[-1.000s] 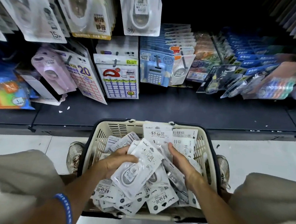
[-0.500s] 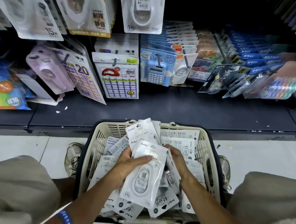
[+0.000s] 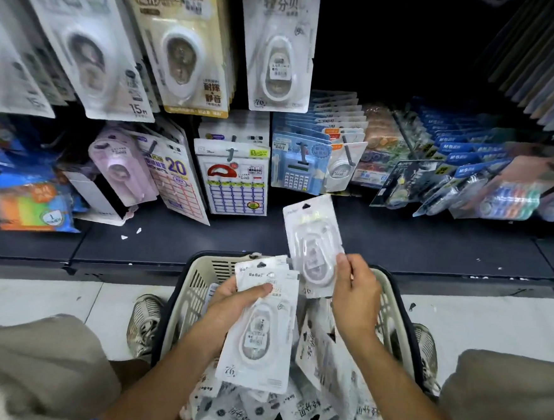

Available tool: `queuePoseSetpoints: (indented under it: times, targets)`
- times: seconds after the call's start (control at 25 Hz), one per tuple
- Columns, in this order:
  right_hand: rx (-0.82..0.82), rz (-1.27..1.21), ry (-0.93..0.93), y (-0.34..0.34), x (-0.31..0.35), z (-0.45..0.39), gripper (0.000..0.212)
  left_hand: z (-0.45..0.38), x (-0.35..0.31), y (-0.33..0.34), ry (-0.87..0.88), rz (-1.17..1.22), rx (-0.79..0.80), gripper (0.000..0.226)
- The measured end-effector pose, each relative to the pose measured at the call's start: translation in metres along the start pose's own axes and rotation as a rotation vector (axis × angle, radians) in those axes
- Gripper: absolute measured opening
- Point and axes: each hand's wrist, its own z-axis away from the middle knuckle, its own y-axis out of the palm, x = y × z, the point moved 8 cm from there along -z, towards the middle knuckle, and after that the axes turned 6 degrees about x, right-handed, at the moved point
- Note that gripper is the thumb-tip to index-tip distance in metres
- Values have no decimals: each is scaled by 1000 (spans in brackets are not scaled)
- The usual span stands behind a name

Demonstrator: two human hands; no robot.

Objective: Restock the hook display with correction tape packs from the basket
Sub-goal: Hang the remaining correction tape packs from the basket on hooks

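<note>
Dark shelf (image 3: 398, 238) behind basket (image 3: 401, 330); left hand (image 3: 229, 308) grips pack stack (image 3: 260, 333), right hand (image 3: 356, 300) pinches single pack (image 3: 312, 242).

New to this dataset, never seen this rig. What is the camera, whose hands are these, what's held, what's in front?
No robot here: a person wears a wide-angle camera on the head, looking down at bare hands. The left hand grips a small stack of correction tape packs. The right hand pinches a single pack, lifted above the basket, which holds more packs. Ahead is a dark shelf below hook displays of stationery, including a matching hanging pack up top.
</note>
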Motion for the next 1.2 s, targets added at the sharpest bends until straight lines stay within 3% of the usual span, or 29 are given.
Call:
queuePoseSetpoints:
  times: [0.08,0.24,0.32,0.36,0.44,0.52,0.6,0.76,0.84,0.92,1.0,1.12,1.2]
  targets:
    - [-40,-142,-27,-20,18,-8,32,10,-31,-2,85,23,-38,28]
    - [-46,-261,-142,-45,67,-23,33,26,-118,11,310,2,-72,28]
    - [10,-427,-360,-58,173,-46,31,70,-245,17,568,-123,-108,28]
    - [68,-466,-356,-57,183,-46,31,86,-268,21,638,-196,-111,27]
    - [120,-434,-365,-48,208,-55,31,107,-316,28,801,-405,-162,28]
    - [134,-361,-310,-41,215,-57,33,124,-334,22,845,-510,-238,29]
    - [28,-157,-318,-50,237,-59,39,141,-348,5,892,-492,-313,27]
    - [-119,67,-309,-61,259,-69,45,158,-358,7,966,-341,-270,26]
    - [-13,-126,-80,-48,240,-78,33,162,-357,17,974,-264,-232,29]
    - [240,-575,240,-20,220,-70,23,160,-353,23,958,-188,-215,29]
    - [410,-733,348,-6,213,-57,47,152,-348,21,911,-99,-255,29]
    - [623,-456,60,-3,232,-40,78,139,-338,24,830,82,-283,26]
    - [730,-420,-118,8,255,-28,69,130,-329,35,782,172,-253,26]
